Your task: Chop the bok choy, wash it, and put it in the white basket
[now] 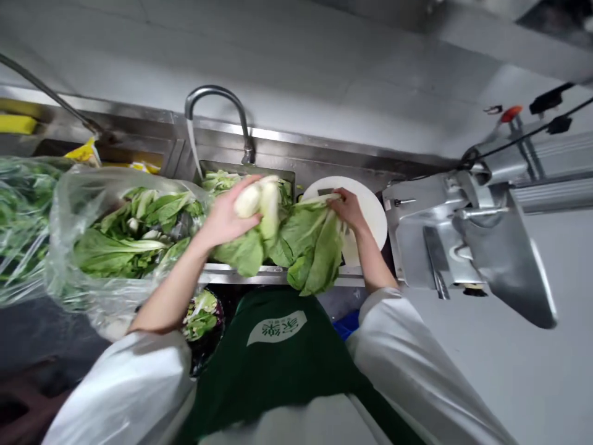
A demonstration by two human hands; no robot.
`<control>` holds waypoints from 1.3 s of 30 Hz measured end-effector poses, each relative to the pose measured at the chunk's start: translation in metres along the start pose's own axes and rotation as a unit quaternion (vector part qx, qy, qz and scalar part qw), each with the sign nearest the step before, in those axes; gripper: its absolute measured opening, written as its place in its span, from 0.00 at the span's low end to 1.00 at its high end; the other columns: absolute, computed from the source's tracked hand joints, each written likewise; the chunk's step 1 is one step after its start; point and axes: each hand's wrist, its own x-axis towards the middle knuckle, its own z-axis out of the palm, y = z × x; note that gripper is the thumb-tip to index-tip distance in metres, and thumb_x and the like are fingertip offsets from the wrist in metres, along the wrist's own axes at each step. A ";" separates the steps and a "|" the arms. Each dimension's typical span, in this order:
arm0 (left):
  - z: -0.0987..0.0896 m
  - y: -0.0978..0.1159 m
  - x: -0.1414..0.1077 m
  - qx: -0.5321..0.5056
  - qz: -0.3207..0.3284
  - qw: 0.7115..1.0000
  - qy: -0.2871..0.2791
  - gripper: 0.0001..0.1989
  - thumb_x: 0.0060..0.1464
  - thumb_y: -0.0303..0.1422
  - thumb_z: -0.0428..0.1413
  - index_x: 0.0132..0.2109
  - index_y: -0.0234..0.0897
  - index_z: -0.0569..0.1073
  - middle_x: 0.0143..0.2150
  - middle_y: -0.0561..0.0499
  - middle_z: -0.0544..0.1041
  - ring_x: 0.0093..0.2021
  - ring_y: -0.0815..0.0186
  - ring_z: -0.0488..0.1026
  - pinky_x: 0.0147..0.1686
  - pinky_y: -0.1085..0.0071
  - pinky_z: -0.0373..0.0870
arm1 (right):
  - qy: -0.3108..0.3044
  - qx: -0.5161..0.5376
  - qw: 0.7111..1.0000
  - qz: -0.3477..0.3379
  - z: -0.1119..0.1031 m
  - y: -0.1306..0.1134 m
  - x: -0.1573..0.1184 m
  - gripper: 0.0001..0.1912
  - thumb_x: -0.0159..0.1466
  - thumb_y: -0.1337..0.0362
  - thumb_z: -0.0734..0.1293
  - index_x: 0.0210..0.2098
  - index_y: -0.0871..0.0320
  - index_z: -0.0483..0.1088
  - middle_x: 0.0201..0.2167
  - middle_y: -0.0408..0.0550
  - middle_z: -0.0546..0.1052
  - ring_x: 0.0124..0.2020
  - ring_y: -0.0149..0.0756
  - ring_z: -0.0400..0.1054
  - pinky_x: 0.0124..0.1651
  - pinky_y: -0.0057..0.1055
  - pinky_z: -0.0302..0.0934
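My left hand [231, 213] is wrapped round the pale stem end of a leafy green vegetable [269, 213] over the sink's front part. My right hand [348, 209] pinches the stems of a bunch of green leaves [315, 244], which hang down over the sink's front edge. Behind them, water runs from the curved faucet [217, 91] into the sink, where more cut greens [220, 180] lie. Under my right hand is a round white board [375, 216], with a dark flat blade partly visible on it.
An open plastic bag of greens [125, 247] lies left of the sink, beside another bag of greens [23, 216]. Below the counter edge, a dark bin [204, 318] holds leaf scraps. A metal slicer [491, 241] stands at the right. A yellow sponge [17, 123] is at the far left.
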 end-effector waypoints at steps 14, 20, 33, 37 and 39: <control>0.287 0.023 0.117 0.225 -0.246 0.906 -0.261 0.68 0.46 0.60 0.65 0.79 0.42 0.34 0.78 0.29 0.44 0.75 0.29 0.45 0.67 0.36 0.51 | 0.079 0.102 0.984 0.121 -0.007 0.113 0.022 0.25 0.76 0.62 0.51 0.68 0.64 0.59 0.68 0.59 0.64 0.68 0.36 0.59 0.70 0.32 0.51; 0.332 0.017 0.110 0.358 -0.243 0.870 -0.238 0.66 0.46 0.61 0.65 0.79 0.44 0.37 0.77 0.27 0.46 0.74 0.28 0.48 0.67 0.33 0.49 | -0.059 -0.054 0.989 0.121 -0.040 0.158 -0.098 0.22 0.70 0.63 0.60 0.62 0.59 0.67 0.53 0.55 0.76 0.55 0.44 0.69 0.61 0.36 0.61; 0.310 0.001 0.142 0.258 -0.254 0.858 -0.364 0.70 0.42 0.65 0.65 0.78 0.51 0.31 0.79 0.31 0.39 0.77 0.31 0.38 0.67 0.30 0.47 | -0.142 -0.203 0.968 0.042 0.032 0.097 -0.108 0.26 0.68 0.69 0.59 0.63 0.76 0.65 0.56 0.68 0.69 0.58 0.53 0.58 0.61 0.43 0.56; 0.326 0.000 0.129 0.302 -0.242 0.875 -0.291 0.70 0.42 0.57 0.69 0.78 0.50 0.34 0.79 0.31 0.40 0.76 0.27 0.35 0.66 0.26 0.45 | -0.124 -0.225 0.964 0.065 0.021 0.105 -0.120 0.25 0.68 0.68 0.61 0.64 0.68 0.65 0.59 0.65 0.67 0.59 0.52 0.58 0.61 0.44 0.56; 0.329 -0.005 0.128 0.307 -0.238 0.875 -0.290 0.70 0.42 0.54 0.70 0.79 0.49 0.35 0.79 0.32 0.33 0.76 0.27 0.26 0.65 0.25 0.44 | -0.112 -0.245 0.957 0.104 0.014 0.113 -0.131 0.29 0.69 0.67 0.62 0.69 0.61 0.59 0.60 0.63 0.66 0.60 0.53 0.58 0.61 0.46 0.57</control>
